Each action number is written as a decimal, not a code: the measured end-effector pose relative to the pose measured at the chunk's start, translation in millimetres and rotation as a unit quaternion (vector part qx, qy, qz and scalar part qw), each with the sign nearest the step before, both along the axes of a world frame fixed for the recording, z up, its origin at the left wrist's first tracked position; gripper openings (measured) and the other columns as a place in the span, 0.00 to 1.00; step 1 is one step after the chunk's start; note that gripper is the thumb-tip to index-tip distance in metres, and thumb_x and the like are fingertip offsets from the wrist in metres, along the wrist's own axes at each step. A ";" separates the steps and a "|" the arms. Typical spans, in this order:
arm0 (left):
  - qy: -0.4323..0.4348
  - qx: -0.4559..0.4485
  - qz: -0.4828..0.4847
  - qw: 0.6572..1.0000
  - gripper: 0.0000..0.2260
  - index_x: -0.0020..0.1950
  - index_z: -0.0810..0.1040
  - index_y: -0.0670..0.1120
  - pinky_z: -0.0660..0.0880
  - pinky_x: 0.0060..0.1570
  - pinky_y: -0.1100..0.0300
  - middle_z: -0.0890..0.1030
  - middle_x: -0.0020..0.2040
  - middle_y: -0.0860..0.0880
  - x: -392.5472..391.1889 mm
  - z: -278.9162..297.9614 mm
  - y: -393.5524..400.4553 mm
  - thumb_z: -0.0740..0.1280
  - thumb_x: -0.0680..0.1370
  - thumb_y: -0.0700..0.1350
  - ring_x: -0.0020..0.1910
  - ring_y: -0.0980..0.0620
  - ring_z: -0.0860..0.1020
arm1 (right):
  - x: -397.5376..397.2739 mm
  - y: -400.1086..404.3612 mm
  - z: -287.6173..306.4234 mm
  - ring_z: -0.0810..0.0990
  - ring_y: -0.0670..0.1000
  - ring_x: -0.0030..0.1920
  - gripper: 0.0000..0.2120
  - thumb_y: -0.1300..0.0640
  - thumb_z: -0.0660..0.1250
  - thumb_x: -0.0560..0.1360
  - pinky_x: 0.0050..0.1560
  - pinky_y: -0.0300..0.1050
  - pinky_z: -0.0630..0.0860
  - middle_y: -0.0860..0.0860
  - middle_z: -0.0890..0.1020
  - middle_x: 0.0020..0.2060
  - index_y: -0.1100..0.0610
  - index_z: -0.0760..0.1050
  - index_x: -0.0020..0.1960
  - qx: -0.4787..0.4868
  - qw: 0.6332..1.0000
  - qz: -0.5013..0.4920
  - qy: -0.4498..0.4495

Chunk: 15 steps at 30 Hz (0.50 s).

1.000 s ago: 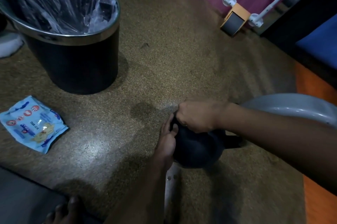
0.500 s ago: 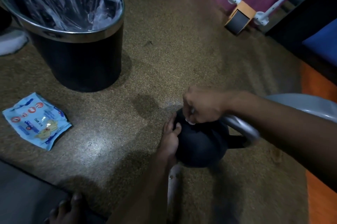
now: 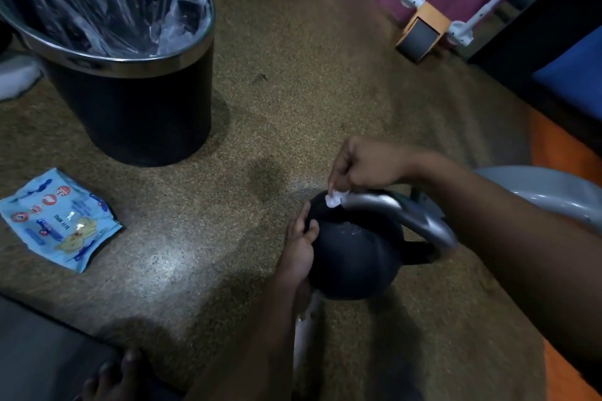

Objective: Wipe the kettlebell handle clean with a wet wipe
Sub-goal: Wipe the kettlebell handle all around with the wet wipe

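Low in the middle of the frame a round black kettlebell (image 3: 353, 257) sits on the speckled brown floor (image 3: 293, 91), its curved silver metal handle (image 3: 404, 218) arching over the top toward the right. The person's left hand (image 3: 298, 247) lies flat against the ball's left flank, fingers spread and pressing rather than gripping, apparently to keep the weight from rolling. The right hand (image 3: 368, 166), reaching in from the right edge, has its fingers bunched tight around a small crumpled white wet wipe (image 3: 335, 198), and the wipe touches the handle's left end, just where it meets the ball. From how things lie, I would judge the wiping to be under way: the wipe is on the metal, but the long arc down to the right shows no cloth on it, and whether that stretch is already clean I cannot tell from the glare. At the left edge a light blue wet wipe packet (image 3: 58, 221) lies flat, and in the upper left stands a black bin (image 3: 130, 100) with a clear plastic liner, a likely place for the used wipe afterward.
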<state>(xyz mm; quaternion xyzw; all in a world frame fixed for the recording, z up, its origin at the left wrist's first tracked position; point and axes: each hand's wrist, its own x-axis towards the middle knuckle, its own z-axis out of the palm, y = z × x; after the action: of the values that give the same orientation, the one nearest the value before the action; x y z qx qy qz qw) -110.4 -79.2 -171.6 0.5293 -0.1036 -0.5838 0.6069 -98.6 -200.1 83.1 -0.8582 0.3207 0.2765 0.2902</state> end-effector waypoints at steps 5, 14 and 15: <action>-0.001 -0.019 0.007 1.000 0.20 0.59 0.72 0.83 0.62 0.79 0.40 0.64 0.81 0.53 -2.2 -10.9 -1.8 0.67 0.68 0.66 0.79 0.48 0.65 | -4.1 -1.5 -23.8 0.83 0.43 0.40 0.04 0.59 0.73 0.69 0.44 0.39 0.79 0.44 0.86 0.36 0.52 0.86 0.42 -0.042 0.999 -0.030 -0.004; 0.019 -0.014 0.012 1.000 0.19 0.60 0.73 0.82 0.62 0.78 0.39 0.65 0.81 0.54 -3.3 -9.2 -1.2 0.68 0.72 0.64 0.79 0.47 0.65 | -6.0 -14.8 -6.8 0.80 0.46 0.36 0.06 0.63 0.70 0.71 0.42 0.44 0.78 0.51 0.86 0.37 0.56 0.86 0.43 0.034 0.997 -0.074 0.000; 0.020 -0.017 0.018 0.999 0.21 0.62 0.73 0.80 0.62 0.78 0.39 0.66 0.80 0.54 -3.2 -11.6 -0.4 0.69 0.70 0.65 0.79 0.47 0.66 | -7.2 -14.9 -14.7 0.81 0.47 0.38 0.05 0.62 0.71 0.71 0.45 0.46 0.79 0.51 0.86 0.38 0.55 0.86 0.43 0.027 0.996 -0.080 0.002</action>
<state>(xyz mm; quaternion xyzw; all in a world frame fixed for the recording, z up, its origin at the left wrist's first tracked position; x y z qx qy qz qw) -113.6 -79.5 -183.2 0.5091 -0.0913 -0.5812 0.6283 -105.7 -215.0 68.4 -0.8210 0.3813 0.2627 0.3340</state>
